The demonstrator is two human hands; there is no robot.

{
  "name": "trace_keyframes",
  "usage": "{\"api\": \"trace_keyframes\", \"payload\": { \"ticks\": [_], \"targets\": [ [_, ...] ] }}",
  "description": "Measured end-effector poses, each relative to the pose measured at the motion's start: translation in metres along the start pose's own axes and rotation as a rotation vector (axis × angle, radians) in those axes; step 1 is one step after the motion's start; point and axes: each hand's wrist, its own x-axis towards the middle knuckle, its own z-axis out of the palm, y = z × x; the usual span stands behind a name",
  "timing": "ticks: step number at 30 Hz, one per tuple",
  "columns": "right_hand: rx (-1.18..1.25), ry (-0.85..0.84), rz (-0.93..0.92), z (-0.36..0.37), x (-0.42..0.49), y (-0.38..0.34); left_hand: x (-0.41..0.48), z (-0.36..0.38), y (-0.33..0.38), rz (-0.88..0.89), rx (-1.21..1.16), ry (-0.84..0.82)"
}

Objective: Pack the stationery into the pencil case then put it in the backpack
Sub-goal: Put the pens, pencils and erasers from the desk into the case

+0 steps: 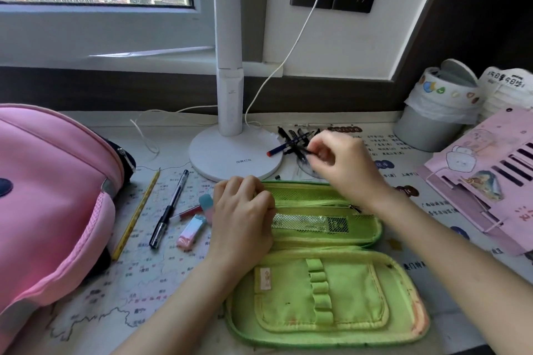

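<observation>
A green pencil case (326, 291) lies open on the desk. My left hand (243, 216) grips its upper left edge with curled fingers. Beyond the case, my right hand (343, 166) pinches a black pen (302, 153) from a small pile of pens (294, 138) beside the lamp base. One pen in the pile is blue with a red cap (278, 149). Left of the case lie a yellow pencil (138, 210), a black pen (170, 207), a pink eraser (191, 230) and a blue-pink eraser (206, 203). The pink backpack (49, 204) lies at the left.
A white desk lamp (230, 153) stands behind the case, its cable (288, 52) running to a wall socket. A clear protractor (310, 171) lies under my right hand. A lined bin (432, 112) and a pink rack (490, 176) stand at the right. A printed map mat (150, 277) covers the desk.
</observation>
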Motion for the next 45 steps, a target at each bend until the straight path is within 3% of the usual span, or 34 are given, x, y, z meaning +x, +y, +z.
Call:
{"api": "trace_keyframes", "payload": {
  "ticks": [5,7,12,18,25,27,29,31,33,40,45],
  "targets": [
    [-0.077,-0.058,-0.241,0.018,-0.023,-0.007,0.0,-0.002,0.001,-0.011,0.01,0.013],
    [-0.079,-0.054,-0.257,0.017,-0.02,-0.01,0.0,-0.003,0.001,-0.016,0.017,0.012],
    [-0.232,-0.605,-0.101,0.012,-0.017,-0.005,0.0,-0.002,0.001,-0.009,0.022,0.011],
    [0.14,-0.729,0.119,0.015,-0.011,-0.01,0.0,0.0,0.0,0.008,-0.014,0.006],
    [0.137,-0.905,0.2,-0.012,-0.001,-0.006,0.0,0.002,-0.001,-0.022,-0.087,-0.07],
    [0.17,-0.879,0.231,-0.02,0.004,0.0,0.0,0.003,-0.002,-0.029,-0.102,-0.069],
    [0.243,-0.659,0.283,-0.016,0.014,0.01,0.001,0.005,-0.003,-0.04,-0.128,-0.071],
    [-0.001,-0.369,0.273,0.002,0.031,0.033,0.001,0.006,-0.004,-0.061,-0.159,-0.075],
    [-0.315,-0.26,0.254,0.024,0.046,0.055,0.0,0.006,-0.006,-0.069,-0.182,-0.079],
    [-0.446,-0.433,0.307,0.062,0.074,0.075,0.001,0.009,-0.007,-0.07,-0.204,-0.076],
    [-0.334,-0.601,0.318,0.049,0.065,0.061,0.002,0.01,-0.008,-0.057,-0.195,-0.072]
  ]
}}
